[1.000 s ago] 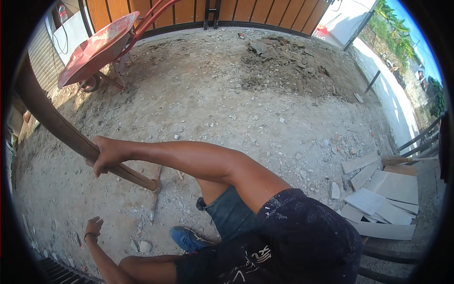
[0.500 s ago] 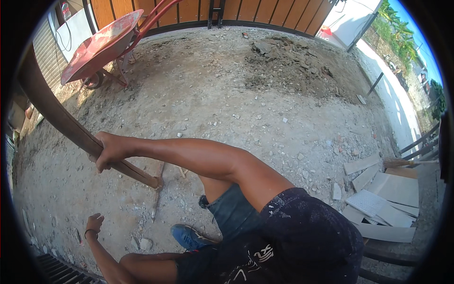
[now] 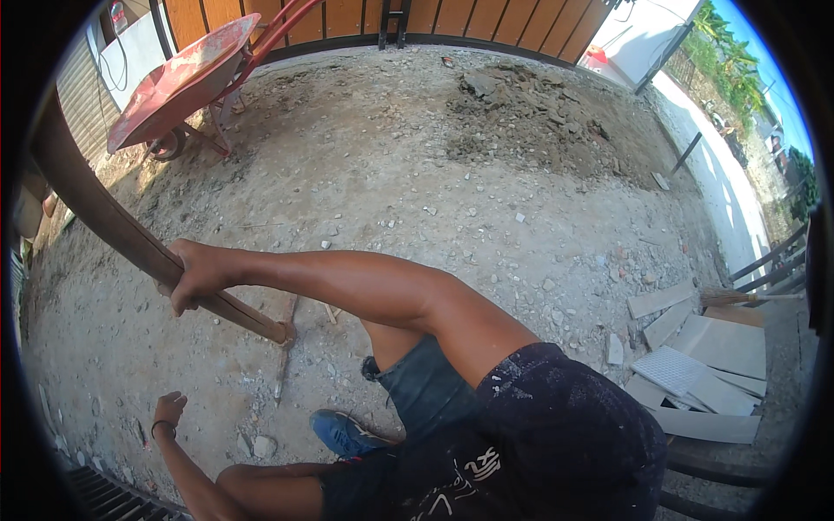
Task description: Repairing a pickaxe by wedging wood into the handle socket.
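Note:
My right hand is closed around the long wooden handle of a pickaxe, which slants from the upper left down to the ground. At the handle's lower end, its narrow head lies crosswise on the gravelly dirt. Nothing is held in my left hand, which hangs lower left with a dark band at the wrist and its fingers loosely bent, apart from the handle. My blue shoe stands on the ground to the right of the pickaxe head.
A red wheelbarrow stands at the far left, before a wood-panelled gate. Broken rubble is heaped at the far right. Tile and board pieces lie at right beside a broom. A dark grating sits lower left.
The whole view has shifted slightly, with the scene a few pixels further left and up. My right hand keeps its grip on the pickaxe handle, and my left hand stays nearly in place.

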Action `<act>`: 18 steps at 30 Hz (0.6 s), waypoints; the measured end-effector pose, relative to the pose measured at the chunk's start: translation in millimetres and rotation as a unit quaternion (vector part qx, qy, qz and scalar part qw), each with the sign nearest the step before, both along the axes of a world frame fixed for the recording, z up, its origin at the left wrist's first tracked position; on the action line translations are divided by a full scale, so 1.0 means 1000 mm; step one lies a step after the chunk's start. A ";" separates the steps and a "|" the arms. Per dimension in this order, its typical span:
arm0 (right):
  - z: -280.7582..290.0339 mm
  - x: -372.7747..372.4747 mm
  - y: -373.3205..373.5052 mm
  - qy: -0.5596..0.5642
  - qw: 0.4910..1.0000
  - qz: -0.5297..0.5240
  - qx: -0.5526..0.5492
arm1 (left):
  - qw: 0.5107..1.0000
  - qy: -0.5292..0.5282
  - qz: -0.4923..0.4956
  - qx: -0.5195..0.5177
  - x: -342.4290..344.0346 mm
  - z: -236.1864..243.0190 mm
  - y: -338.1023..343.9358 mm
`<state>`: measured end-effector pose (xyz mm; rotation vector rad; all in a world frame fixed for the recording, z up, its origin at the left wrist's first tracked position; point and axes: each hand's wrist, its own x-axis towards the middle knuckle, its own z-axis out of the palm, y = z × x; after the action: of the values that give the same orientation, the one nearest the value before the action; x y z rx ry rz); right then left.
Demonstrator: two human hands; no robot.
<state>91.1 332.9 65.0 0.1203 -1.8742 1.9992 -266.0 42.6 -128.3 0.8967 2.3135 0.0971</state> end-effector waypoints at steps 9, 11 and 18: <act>-0.002 0.003 0.002 -0.005 1.000 -0.011 -0.002 | 0.999 -0.008 0.034 0.022 0.020 0.010 0.006; -0.001 0.000 0.000 -0.001 1.000 -0.008 -0.005 | 0.998 -0.035 0.049 0.003 0.010 0.007 0.002; 0.004 0.002 -0.001 -0.004 1.000 0.001 -0.003 | 0.995 -0.043 -0.039 -0.077 -0.034 -0.020 -0.008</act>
<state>93.3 332.3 68.6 0.1132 -1.8721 2.0097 -300.4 34.9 -148.2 0.8851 2.1706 -0.0744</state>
